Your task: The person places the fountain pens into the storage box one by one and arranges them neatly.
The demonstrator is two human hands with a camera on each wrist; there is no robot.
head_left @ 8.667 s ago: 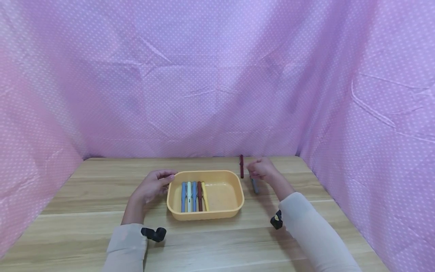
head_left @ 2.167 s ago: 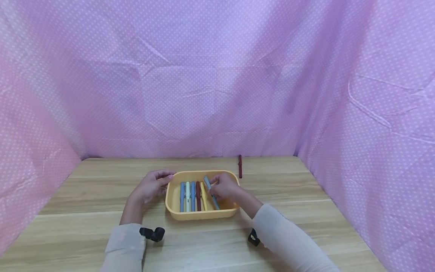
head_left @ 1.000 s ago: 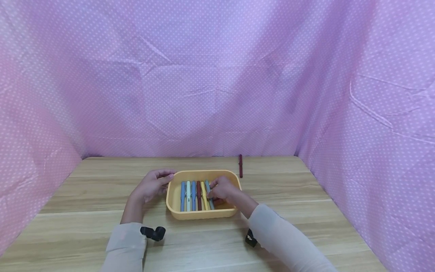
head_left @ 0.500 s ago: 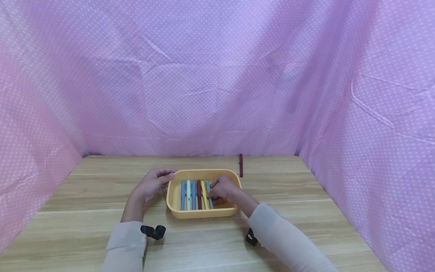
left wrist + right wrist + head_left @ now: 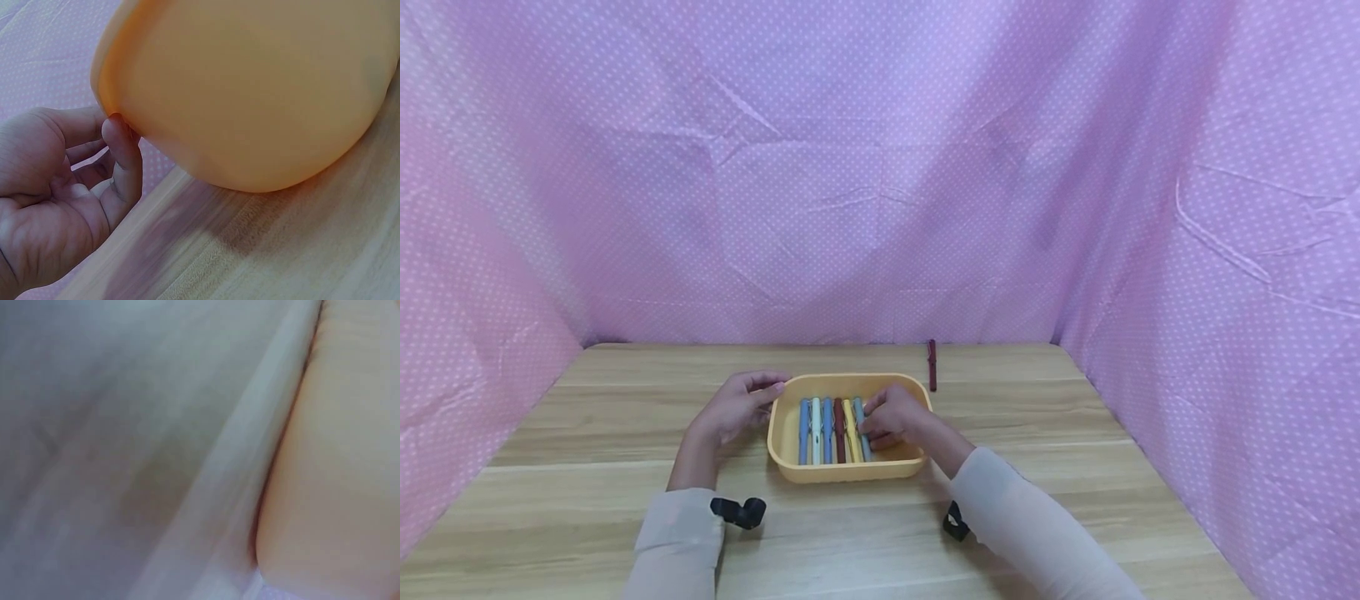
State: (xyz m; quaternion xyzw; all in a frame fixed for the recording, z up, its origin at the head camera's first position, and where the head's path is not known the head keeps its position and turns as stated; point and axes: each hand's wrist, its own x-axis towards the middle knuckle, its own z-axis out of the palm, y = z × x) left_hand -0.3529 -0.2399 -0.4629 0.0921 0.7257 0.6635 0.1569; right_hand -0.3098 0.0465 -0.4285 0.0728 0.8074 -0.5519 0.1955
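A yellow tray (image 5: pixel 832 473) stands on the table with a row of clipped pens lying side by side at its left and middle. From the left they run blue (image 5: pixel 804 432), pale mint (image 5: pixel 817 432), blue (image 5: pixel 828 432), dark red (image 5: pixel 840 432) and yellow (image 5: pixel 852 432), then a grey-blue pen (image 5: pixel 867 450). My left hand (image 5: pixel 733 408) pinches the tray's left rim between thumb and fingers, as the left wrist view shows. Inside the tray, my right hand (image 5: pixel 898 417) holds the grey-blue pen at its middle, thumb and index finger at its right side; the fingers partly cover it.
Another dark red pen (image 5: pixel 932 365) lies on the wooden table (image 5: pixel 850 542), behind the tray's right corner. Pink dotted cloth (image 5: pixel 880 208) hangs at the back and both sides. The right wrist view has mostly blurred tabletop and the tray's outer wall (image 5: pixel 337 475).
The grey-blue pen has gone from the table right of the tray into it, beside the yellow pen, carried by my right hand. Over the last second hardly anything moves.
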